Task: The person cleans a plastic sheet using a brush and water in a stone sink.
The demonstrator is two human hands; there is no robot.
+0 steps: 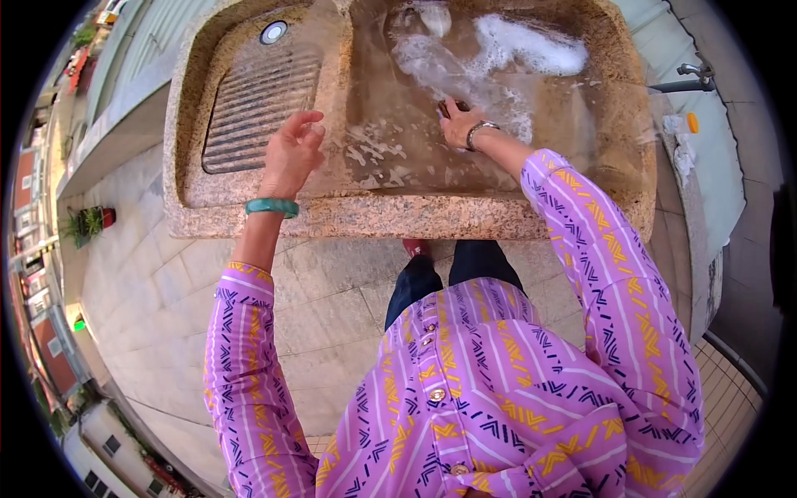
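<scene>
A speckled stone sink (405, 215) lies before me, with a ribbed washboard (264, 112) in its left part and a basin on the right. My left hand (294, 152), a green bangle at its wrist, hovers near the washboard's right edge, fingers curled and apart, with nothing seen in them. In the right basin my right hand (462, 124) grips a small dark object, perhaps a brush, low over the wet bottom. White suds (529, 50) lie beyond that hand. A pale object (436, 18) sits at the basin's far left; its kind is unclear.
A round drain (273, 32) is set above the washboard. To the right stand a metal tap (696, 71) with a dark pipe and a container with an orange cap (692, 122), beside crumpled white material (685, 155). A potted plant (90, 224) stands on the tiled floor at left.
</scene>
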